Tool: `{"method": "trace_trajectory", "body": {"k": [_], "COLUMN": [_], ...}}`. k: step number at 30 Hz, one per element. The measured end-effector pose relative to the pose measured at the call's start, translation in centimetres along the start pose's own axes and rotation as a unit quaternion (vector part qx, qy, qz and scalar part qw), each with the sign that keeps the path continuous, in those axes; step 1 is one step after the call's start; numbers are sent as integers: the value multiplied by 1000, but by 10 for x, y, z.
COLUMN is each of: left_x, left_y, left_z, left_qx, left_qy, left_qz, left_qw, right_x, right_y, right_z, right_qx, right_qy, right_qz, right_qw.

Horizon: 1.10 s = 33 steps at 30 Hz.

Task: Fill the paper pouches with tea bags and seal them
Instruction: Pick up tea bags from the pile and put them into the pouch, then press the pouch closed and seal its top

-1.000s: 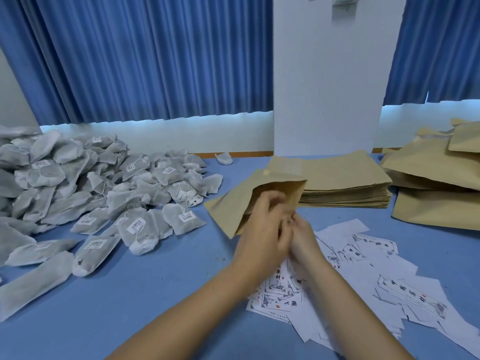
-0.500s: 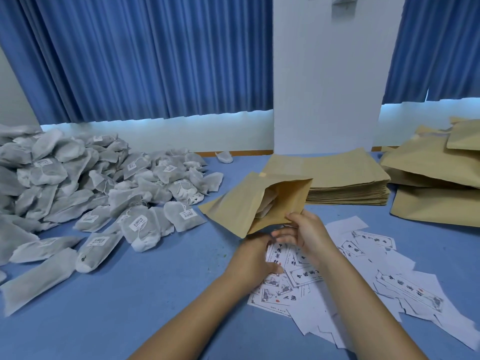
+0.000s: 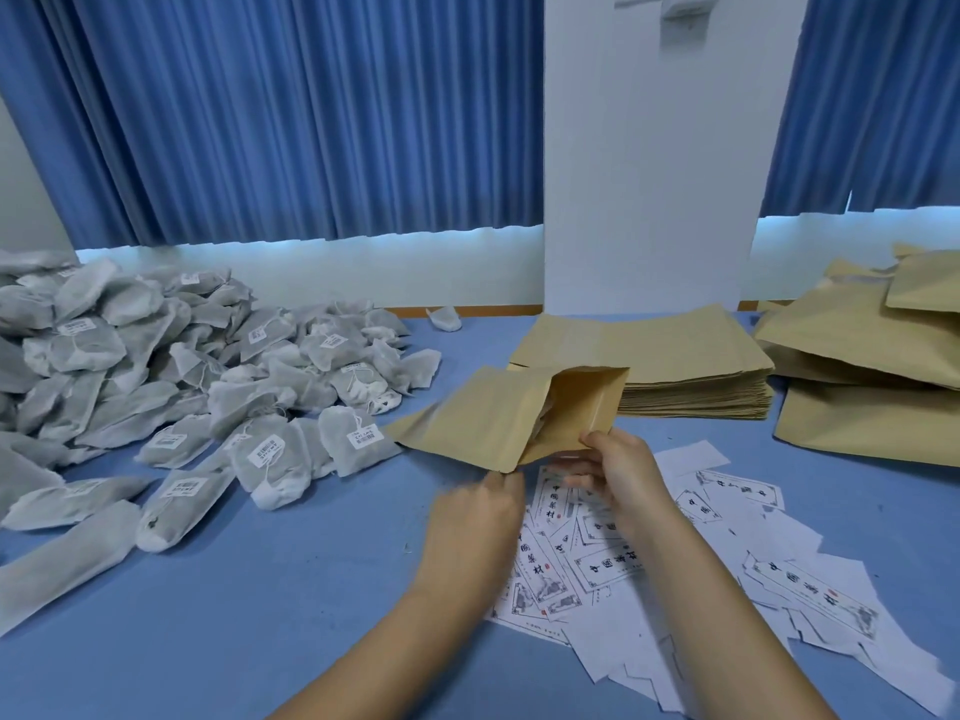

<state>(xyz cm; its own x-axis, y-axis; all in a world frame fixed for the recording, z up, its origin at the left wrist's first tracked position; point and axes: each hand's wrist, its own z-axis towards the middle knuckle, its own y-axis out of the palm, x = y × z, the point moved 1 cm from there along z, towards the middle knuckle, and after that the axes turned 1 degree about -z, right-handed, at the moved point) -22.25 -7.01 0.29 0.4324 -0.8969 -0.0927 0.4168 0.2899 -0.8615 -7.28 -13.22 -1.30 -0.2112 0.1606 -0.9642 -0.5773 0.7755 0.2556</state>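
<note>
A brown paper pouch (image 3: pixel 488 418) hangs tilted above the blue table (image 3: pixel 260 589), its open mouth turned toward me and something pale inside. My right hand (image 3: pixel 618 475) pinches the lower edge of that mouth. My left hand (image 3: pixel 467 522) is just below the pouch's near corner, with its fingers turned away from me and hidden. A big heap of grey tea bags (image 3: pixel 156 366) with white tags covers the left of the table. Printed white labels (image 3: pixel 597 563) lie scattered under both hands.
A flat stack of empty pouches (image 3: pixel 675 356) lies behind the held pouch. Larger brown pouches (image 3: pixel 857 366) pile up at the right edge. One stray tea bag (image 3: pixel 444 318) lies by the wall, next to a white pillar (image 3: pixel 644 174).
My left hand came out of the pouch mouth and dropped down to the near corner above the labels. My right hand took the mouth's lower edge, and the pouch now gapes open.
</note>
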Motion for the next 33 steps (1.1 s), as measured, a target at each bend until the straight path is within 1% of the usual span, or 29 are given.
{"method": "trace_trajectory", "body": {"k": [2,3,5,6,7,9,11,13,15,16,17,18,19,20,21,22,24,25,26,27,28,29,31,33], "left_x": [13,17,23,24,23,22,23,17,4,1,2,6,10,14,19,23,28,25,20,16,11,8,12,20], "left_y": [-9,-10,-18,-20,-17,-6,5,23,35,36,37,38,37,35,30,23,3,1,-1,-4,-2,4,22,31], "left_z": [-15,-16,-1,13,29,62,87,104,115,117,114,108,101,91,79,68,54,54,56,60,64,66,63,49], "left_qx": [36,53,78,74,58,12,-46,-112,-210,-241,-269,-276,-231,-161,-91,-27,69,126,144,116,53,2,-53,-81], "left_qy": [61,77,70,38,-5,-75,-104,-65,20,69,75,63,30,-19,-48,-36,12,24,2,-27,-53,-73,-66,-41], "left_qz": [-58,-92,-130,-126,-107,-22,19,74,135,153,125,120,92,44,-16,-51,-63,-64,-52,-11,8,-4,-25,-28], "left_qw": [996,991,986,989,993,997,993,989,968,956,952,952,968,986,995,998,996,990,988,993,997,997,996,995], "right_x": [1,1,2,3,4,6,7,7,10,11,12,12,12,11,10,9,7,7,8,8,9,10,12,12], "right_y": [1,3,7,10,12,18,22,23,23,23,21,21,20,19,17,17,17,17,19,21,22,24,25,23], "right_z": [0,-1,-4,-6,-6,-7,-8,-9,-11,-11,-11,-11,-10,-9,-8,-8,-10,-11,-13,-13,-13,-14,-12,-9], "right_qx": [9,11,1,-9,-17,-31,-40,-53,-90,-106,-112,-104,-87,-67,-52,-47,-54,-62,-69,-70,-65,-58,-43,-15], "right_qy": [-11,-16,-28,-34,-37,-42,-51,-61,-42,-23,-7,4,8,8,5,0,-11,-11,-3,8,18,27,43,82], "right_qz": [-29,-44,-72,-84,-96,-116,-139,-153,-138,-130,-126,-119,-117,-116,-119,-122,-130,-129,-122,-119,-120,-124,-105,-55], "right_qw": [999,999,997,996,995,992,988,985,985,986,986,987,989,991,992,991,990,990,990,990,990,990,993,995]}}
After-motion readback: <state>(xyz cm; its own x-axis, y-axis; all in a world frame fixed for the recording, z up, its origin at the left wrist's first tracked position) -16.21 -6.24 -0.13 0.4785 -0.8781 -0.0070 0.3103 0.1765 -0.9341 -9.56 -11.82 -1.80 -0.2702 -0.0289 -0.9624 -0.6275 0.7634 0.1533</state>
